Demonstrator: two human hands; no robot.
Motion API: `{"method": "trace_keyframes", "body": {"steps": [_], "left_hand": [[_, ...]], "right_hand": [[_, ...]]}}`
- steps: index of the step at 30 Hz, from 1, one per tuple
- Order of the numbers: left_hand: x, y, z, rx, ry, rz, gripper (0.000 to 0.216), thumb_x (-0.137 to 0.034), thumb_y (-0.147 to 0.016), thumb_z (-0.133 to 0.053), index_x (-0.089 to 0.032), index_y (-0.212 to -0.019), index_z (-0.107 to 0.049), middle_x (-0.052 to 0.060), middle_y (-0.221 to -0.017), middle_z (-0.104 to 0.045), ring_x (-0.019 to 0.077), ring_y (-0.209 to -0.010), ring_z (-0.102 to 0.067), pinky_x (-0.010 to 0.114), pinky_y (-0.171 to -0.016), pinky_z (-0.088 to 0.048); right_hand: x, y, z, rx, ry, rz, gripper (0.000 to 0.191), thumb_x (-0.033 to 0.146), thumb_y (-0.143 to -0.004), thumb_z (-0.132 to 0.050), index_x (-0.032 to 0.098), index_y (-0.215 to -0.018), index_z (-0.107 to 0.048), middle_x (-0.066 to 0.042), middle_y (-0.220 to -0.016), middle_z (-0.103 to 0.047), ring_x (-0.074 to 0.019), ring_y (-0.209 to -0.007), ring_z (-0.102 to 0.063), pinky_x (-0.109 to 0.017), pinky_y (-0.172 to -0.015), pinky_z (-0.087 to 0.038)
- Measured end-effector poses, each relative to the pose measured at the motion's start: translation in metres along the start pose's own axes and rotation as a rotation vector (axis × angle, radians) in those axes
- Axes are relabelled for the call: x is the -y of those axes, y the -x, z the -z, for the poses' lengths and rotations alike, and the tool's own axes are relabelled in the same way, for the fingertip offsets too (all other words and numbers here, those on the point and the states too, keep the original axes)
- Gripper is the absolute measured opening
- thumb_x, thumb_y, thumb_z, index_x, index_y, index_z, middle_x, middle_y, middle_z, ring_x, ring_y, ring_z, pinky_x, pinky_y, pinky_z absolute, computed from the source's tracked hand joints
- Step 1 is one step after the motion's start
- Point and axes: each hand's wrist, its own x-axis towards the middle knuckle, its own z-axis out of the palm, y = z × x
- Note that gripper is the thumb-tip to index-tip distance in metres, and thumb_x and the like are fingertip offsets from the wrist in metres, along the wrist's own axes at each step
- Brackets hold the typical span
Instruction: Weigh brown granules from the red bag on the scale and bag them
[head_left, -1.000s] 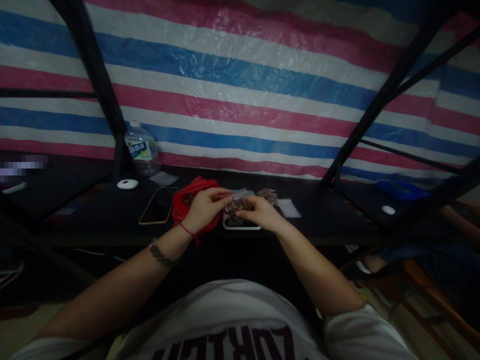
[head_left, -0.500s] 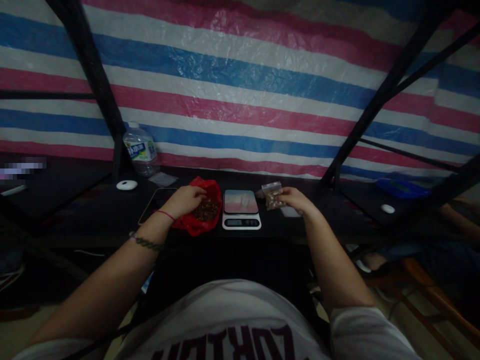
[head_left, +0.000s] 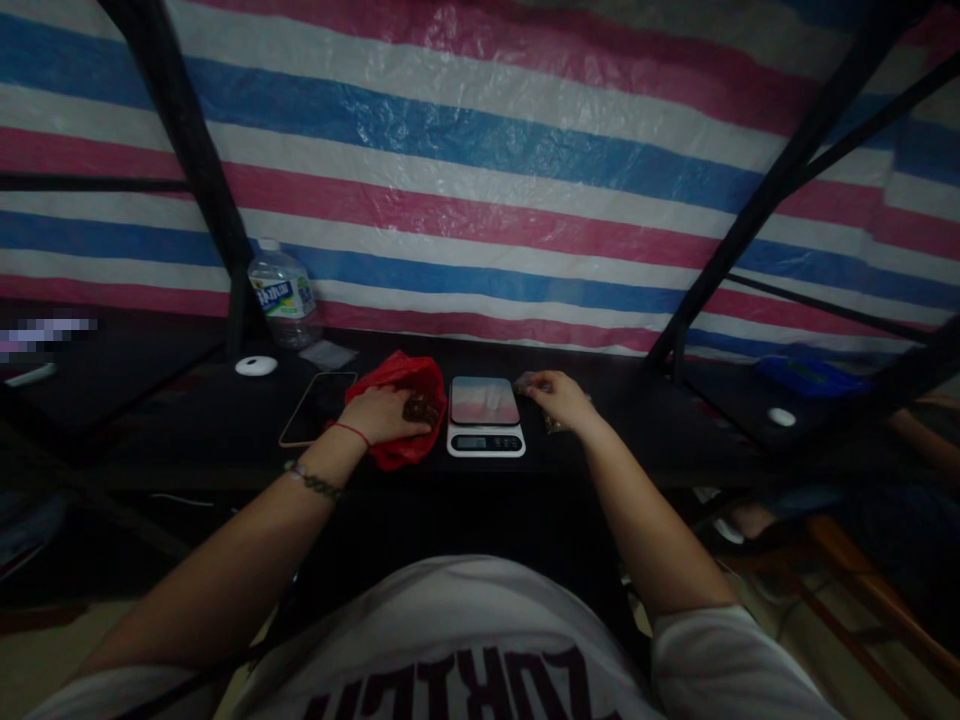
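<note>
Your left hand (head_left: 386, 413) sits in the red bag (head_left: 397, 410), fingers closed on brown pieces, the scale (head_left: 486, 415) just right; your right hand (head_left: 559, 398) pinches a small packet (head_left: 555, 422).

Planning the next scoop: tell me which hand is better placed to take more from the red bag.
Left. The left hand already rests in the open red bag on its brown contents; the right hand lies across the scale, by the small clear packets.

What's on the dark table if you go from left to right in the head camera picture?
White round puck → water bottle → phone → left hand in the red bag → scale → right hand → blue thing.
</note>
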Motion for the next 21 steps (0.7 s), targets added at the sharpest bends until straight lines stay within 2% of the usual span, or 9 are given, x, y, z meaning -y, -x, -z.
{"method": "trace_keyframes", "body": {"steps": [3, 6, 9, 12, 16, 18, 21], "left_hand": [[-0.003, -0.001, -0.008, -0.044, -0.036, -0.003, 0.078, -0.073, -0.07, -0.051, -0.022, -0.128, -0.056, 0.016, -0.124, -0.059, 0.0345, -0.112, -0.055, 0.041, -0.095, -0.04], [-0.005, -0.003, -0.01, -0.064, -0.053, -0.057, 0.06, -0.06, -0.081, -0.044, -0.021, -0.123, -0.059, 0.015, -0.118, -0.061, 0.0315, -0.104, -0.059, 0.04, -0.092, -0.041], [-0.005, -0.004, -0.009, -0.076, -0.065, -0.101, 0.05, -0.049, -0.085, -0.039, -0.019, -0.119, -0.062, 0.015, -0.114, -0.063, 0.03, -0.1, -0.061, 0.039, -0.089, -0.043], [-0.005, -0.005, -0.012, -0.073, -0.068, -0.002, 0.054, -0.053, -0.087, -0.034, -0.021, -0.124, -0.058, 0.016, -0.118, -0.062, 0.033, -0.103, -0.06, 0.045, -0.089, -0.042], [-0.006, -0.005, -0.019, -0.034, -0.054, 0.075, 0.068, -0.069, -0.083, -0.029, -0.027, -0.133, -0.049, 0.017, -0.136, -0.049, 0.0417, -0.116, -0.051, 0.058, -0.092, -0.037], [-0.007, -0.006, -0.022, -0.037, -0.065, 0.068, 0.069, -0.071, -0.083, -0.029, -0.027, -0.132, -0.05, 0.017, -0.137, -0.048, 0.042, -0.116, -0.05, 0.058, -0.092, -0.037], [-0.008, -0.007, -0.024, -0.064, -0.084, 0.06, 0.062, -0.065, -0.085, -0.031, -0.024, -0.125, -0.055, 0.017, -0.126, -0.057, 0.0378, -0.107, -0.057, 0.054, -0.089, -0.04]], "right_hand": [[0.007, 0.001, -0.004, 0.022, 0.015, 0.048, 0.019, 0.029, -0.081, -0.06, 0.018, -0.091, -0.071, -0.007, -0.092, -0.069, -0.0186, -0.083, -0.061, -0.031, -0.079, -0.047], [0.007, 0.001, -0.006, 0.054, 0.015, 0.054, 0.021, 0.029, -0.082, -0.058, 0.017, -0.094, -0.07, -0.007, -0.093, -0.069, -0.0184, -0.083, -0.061, -0.031, -0.078, -0.046], [0.006, 0.0, -0.008, 0.063, -0.005, 0.051, 0.022, 0.028, -0.082, -0.057, 0.016, -0.095, -0.07, -0.008, -0.095, -0.069, -0.0181, -0.083, -0.061, -0.031, -0.078, -0.046], [0.006, 0.0, -0.008, 0.055, -0.015, 0.043, 0.021, 0.027, -0.082, -0.058, 0.016, -0.095, -0.07, -0.008, -0.095, -0.069, -0.0177, -0.083, -0.061, -0.031, -0.078, -0.046], [0.01, 0.001, -0.009, 0.064, -0.038, 0.047, 0.02, 0.025, -0.082, -0.057, 0.017, -0.095, -0.07, -0.007, -0.095, -0.069, -0.0176, -0.087, -0.061, -0.03, -0.08, -0.046], [0.012, 0.001, -0.011, 0.069, -0.042, 0.047, 0.019, 0.024, -0.082, -0.057, 0.017, -0.094, -0.07, -0.007, -0.096, -0.069, -0.0172, -0.089, -0.061, -0.03, -0.081, -0.047], [0.015, 0.001, -0.018, 0.066, -0.041, 0.046, 0.019, 0.024, -0.081, -0.058, 0.017, -0.095, -0.069, -0.007, -0.093, -0.069, -0.0168, -0.085, -0.062, -0.03, -0.08, -0.047]]}}
